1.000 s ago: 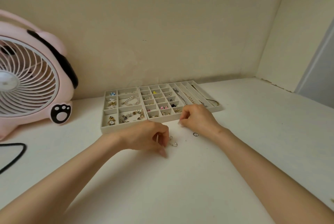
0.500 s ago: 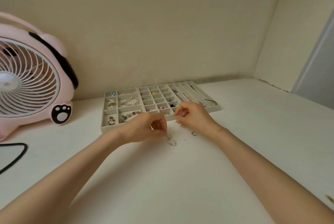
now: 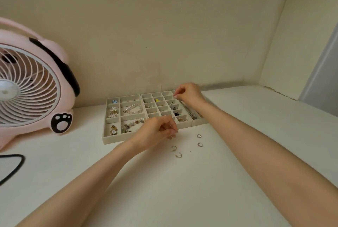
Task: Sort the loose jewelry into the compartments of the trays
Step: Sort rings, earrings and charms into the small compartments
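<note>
Head view: a delivery to a far compartment of the right tray (image 3: 200,122) is judged under way. The right hand (image 3: 189,94) is held there, fingertips pinched; whether anything is gripped cannot be told, nor for the curled left hand (image 3: 157,132). Loose rings (image 3: 199,136) and hooked pieces (image 3: 174,148) lie on the surface (image 3: 182,190) by the tray's near edge, to be pinched next. Half a second earlier, the right hand was at that near edge.

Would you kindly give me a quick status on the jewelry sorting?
Right hand pinched above trays' far side, contents unclear. Left hand curled by near edge, contents unclear. Two rings, two hooks loose on table, uncovered.
</note>
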`<state>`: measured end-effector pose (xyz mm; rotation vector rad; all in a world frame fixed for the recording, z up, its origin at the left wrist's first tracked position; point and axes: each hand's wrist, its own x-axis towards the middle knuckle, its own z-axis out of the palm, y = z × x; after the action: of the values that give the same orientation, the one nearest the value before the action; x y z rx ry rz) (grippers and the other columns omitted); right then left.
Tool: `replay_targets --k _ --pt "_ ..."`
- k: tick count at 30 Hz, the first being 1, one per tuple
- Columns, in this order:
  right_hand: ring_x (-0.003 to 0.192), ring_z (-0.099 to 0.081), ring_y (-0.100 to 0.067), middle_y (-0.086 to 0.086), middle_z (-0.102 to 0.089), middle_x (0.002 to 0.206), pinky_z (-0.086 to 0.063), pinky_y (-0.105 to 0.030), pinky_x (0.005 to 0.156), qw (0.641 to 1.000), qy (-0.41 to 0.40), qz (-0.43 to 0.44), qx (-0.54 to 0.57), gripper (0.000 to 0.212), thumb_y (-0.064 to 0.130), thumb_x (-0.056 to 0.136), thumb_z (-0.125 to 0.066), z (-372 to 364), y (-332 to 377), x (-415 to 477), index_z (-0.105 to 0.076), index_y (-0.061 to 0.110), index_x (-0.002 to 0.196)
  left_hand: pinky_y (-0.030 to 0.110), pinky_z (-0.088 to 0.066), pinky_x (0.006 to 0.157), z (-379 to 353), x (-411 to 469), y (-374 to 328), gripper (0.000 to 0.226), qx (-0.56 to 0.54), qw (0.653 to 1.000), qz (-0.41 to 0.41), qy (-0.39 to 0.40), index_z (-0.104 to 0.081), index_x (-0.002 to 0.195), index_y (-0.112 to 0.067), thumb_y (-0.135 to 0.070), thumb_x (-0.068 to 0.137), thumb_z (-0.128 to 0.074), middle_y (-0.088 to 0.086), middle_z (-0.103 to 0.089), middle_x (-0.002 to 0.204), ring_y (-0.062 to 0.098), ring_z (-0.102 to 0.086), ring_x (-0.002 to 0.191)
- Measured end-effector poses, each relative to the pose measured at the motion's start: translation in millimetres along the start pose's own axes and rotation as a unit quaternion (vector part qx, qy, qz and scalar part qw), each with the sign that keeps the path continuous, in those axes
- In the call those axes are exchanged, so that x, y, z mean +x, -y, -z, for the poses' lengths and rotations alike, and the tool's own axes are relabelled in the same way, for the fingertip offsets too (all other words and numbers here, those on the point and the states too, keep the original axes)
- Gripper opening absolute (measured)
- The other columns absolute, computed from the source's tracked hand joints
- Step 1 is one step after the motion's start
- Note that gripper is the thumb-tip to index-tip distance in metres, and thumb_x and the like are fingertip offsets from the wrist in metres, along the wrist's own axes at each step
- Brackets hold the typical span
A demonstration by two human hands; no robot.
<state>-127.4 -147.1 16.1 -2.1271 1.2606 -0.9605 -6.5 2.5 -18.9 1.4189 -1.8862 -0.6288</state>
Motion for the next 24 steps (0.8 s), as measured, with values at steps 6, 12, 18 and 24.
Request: replay_targets --k 6,12,18,24 --pt "0.094 -0.065 -0.021 -0.007 -0.071 0.098 -0.05 -0.027 0.083 0.996 0.007 -0.024 -0.09 0.018 -0.003 0.082 -0.062 -28 -1 65 -0.072 0.011 0.082 0.013 -0.047 0.068 4 0 5 0.009 -0.026 0.999 0.004 -0.028 -0.064 0.083 -0.015 -0.008 0.088 -0.061 -0.007 -0.066 0.071 0.002 -0.063 0.065" --pt "0.099 -0.064 -0.023 -0.007 -0.07 0.104 -0.049 -0.028 0.089 0.99 0.037 -0.034 -0.131 0.021 -0.003 0.084 -0.059 -40 -9 90 -0.074 0.012 0.088 0.011 -0.043 0.069 2 3 8 0.008 -0.008 1.0 -0.002 -0.01 -0.065 0.086 -0.017 -0.009 0.082 -0.067 -0.008 -0.064 0.077 0.001 -0.056 0.071" --pt "0.098 -0.064 -0.02 -0.005 -0.071 0.102 -0.047 -0.025 0.085 0.992 0.038 -0.024 -0.117 0.019 0.002 0.083 -0.06 -33 -17 82 -0.074 0.012 0.09 0.01 -0.043 0.067 3 3 9 0.008 -0.007 1.0 -0.013 -0.019 -0.065 0.089 -0.01 -0.004 0.084 -0.064 -0.004 -0.064 0.073 0.003 -0.058 0.066" --pt "0.074 -0.056 -0.003 0.008 -0.066 0.08 -0.039 -0.015 0.07 1.0 -0.008 0.022 -0.005 0.009 0.009 0.084 -0.067 -6 -15 26 -0.073 0.015 0.086 0.009 -0.041 0.063 7 5 10 0.013 -0.01 0.999 -0.016 -0.046 -0.064 0.083 -0.017 -0.004 0.084 -0.064 -0.01 -0.063 0.068 0.0 -0.057 0.062"
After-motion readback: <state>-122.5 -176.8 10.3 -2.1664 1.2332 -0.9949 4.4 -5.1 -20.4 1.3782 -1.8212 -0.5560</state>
